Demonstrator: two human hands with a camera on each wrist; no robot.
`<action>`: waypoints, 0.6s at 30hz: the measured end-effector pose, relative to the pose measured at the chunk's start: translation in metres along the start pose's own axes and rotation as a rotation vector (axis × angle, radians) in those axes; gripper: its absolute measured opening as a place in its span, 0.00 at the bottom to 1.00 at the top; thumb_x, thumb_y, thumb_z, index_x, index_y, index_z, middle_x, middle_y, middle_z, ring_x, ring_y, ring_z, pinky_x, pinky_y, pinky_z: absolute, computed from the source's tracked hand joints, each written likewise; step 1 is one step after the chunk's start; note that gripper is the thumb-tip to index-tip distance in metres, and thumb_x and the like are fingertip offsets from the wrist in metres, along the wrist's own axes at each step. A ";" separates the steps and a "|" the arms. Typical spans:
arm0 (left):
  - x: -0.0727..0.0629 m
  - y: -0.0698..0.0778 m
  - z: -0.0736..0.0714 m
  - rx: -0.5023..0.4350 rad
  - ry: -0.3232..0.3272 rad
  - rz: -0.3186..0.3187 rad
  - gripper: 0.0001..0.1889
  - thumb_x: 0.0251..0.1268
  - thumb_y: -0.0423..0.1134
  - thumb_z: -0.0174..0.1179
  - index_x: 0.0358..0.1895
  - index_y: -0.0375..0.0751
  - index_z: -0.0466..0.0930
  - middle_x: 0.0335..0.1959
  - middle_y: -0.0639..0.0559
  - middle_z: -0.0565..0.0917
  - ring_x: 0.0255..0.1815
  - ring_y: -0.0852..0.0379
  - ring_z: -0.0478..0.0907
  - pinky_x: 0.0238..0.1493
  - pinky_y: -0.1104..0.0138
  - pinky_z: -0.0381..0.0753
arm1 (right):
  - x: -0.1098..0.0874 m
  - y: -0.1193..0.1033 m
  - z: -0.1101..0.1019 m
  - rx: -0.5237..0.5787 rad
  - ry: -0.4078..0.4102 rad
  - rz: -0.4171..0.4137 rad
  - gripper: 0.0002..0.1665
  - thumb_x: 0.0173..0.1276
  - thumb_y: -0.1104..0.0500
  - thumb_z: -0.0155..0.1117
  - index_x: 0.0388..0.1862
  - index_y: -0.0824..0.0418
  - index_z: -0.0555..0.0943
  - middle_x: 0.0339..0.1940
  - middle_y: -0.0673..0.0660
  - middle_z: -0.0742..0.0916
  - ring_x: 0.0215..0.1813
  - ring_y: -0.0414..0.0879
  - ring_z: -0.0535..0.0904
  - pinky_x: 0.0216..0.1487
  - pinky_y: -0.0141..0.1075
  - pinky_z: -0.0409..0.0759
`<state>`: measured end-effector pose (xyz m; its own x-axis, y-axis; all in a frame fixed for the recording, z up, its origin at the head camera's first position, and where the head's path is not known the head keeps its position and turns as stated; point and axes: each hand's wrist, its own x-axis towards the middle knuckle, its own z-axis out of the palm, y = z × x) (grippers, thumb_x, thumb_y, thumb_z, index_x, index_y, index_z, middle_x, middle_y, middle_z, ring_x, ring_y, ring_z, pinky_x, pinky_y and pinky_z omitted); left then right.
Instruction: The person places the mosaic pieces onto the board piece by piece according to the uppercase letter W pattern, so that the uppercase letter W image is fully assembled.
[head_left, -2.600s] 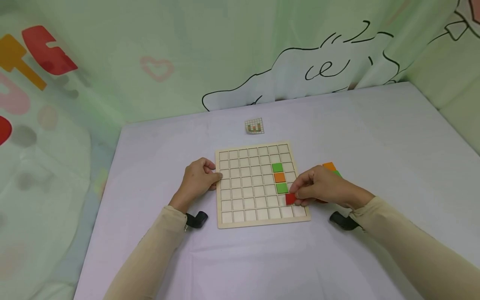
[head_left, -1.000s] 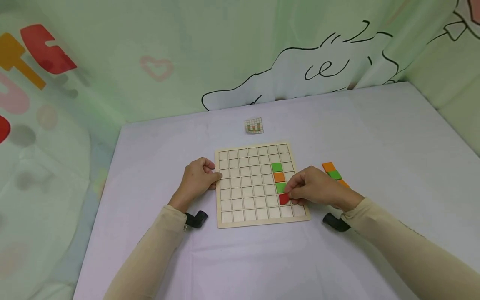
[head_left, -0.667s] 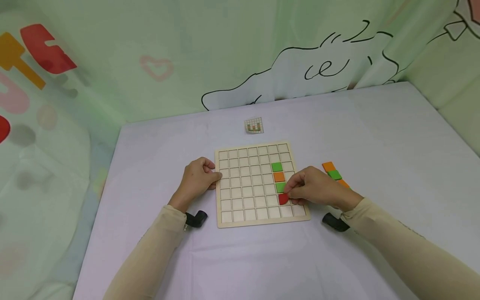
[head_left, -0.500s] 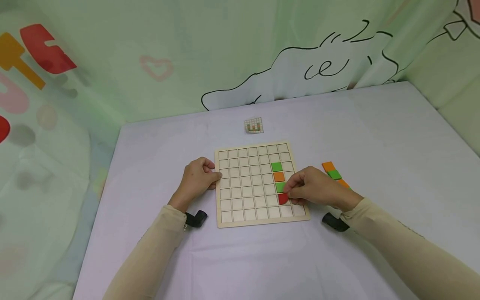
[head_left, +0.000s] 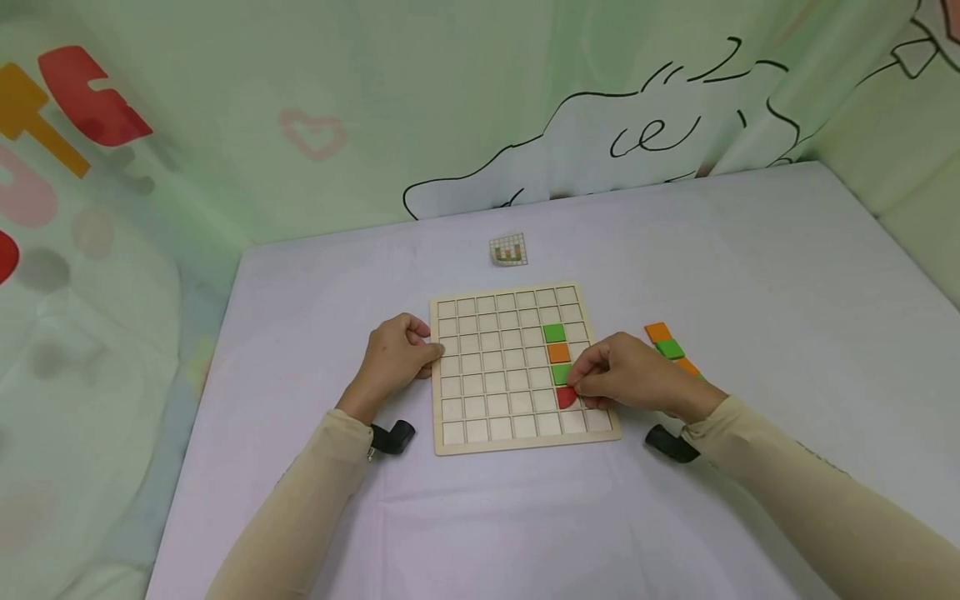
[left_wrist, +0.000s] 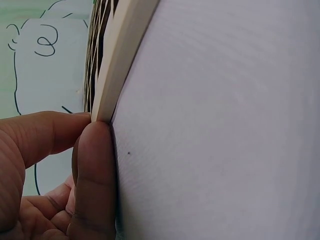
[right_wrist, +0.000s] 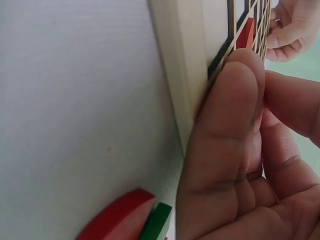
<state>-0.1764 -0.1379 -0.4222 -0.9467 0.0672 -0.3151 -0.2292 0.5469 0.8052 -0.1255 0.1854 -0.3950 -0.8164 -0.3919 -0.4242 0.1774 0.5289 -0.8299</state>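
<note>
A pale wooden grid board (head_left: pixel 491 358) lies flat on the table. My left hand (head_left: pixel 397 354) holds its left edge between thumb and finger, right at the corner of the rim in the left wrist view (left_wrist: pixel 97 145). My right hand (head_left: pixel 630 371) reaches over the board's right side and pinches a small red tile (head_left: pixel 566 397), partly hidden by the fingertips. That tile sits at a cell directly below a green tile (head_left: pixel 561 374). Above them in the same column are an orange tile (head_left: pixel 558 352) and another green tile (head_left: pixel 554 332). In the right wrist view, the red tile (right_wrist: pixel 245 35) shows just past the fingertips.
Right of the board, partly behind the right hand, lie loose tiles, orange (head_left: pixel 657 332) and green (head_left: pixel 670 348) among them. A small pattern card (head_left: pixel 508 250) with a coloured grid lies beyond the board. A printed curtain (head_left: pixel 480 108) hangs along the table's back edge.
Over the earlier frames my right hand moved left with the red tile, bringing it to the cell under the lower green tile. During the last second both hands have stayed nearly still.
</note>
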 end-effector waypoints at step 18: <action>-0.001 0.001 0.001 -0.003 0.002 -0.016 0.15 0.66 0.33 0.70 0.51 0.34 0.76 0.37 0.45 0.77 0.27 0.57 0.83 0.32 0.68 0.89 | -0.039 0.033 -0.082 -0.056 0.246 0.066 0.20 0.76 0.53 0.67 0.54 0.68 0.83 0.41 0.58 0.89 0.39 0.49 0.85 0.44 0.37 0.89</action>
<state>-0.1759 -0.1368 -0.4216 -0.9433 0.0566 -0.3271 -0.2452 0.5452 0.8017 -0.1326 0.2794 -0.3761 -0.9142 -0.1636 -0.3707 0.2102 0.5905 -0.7791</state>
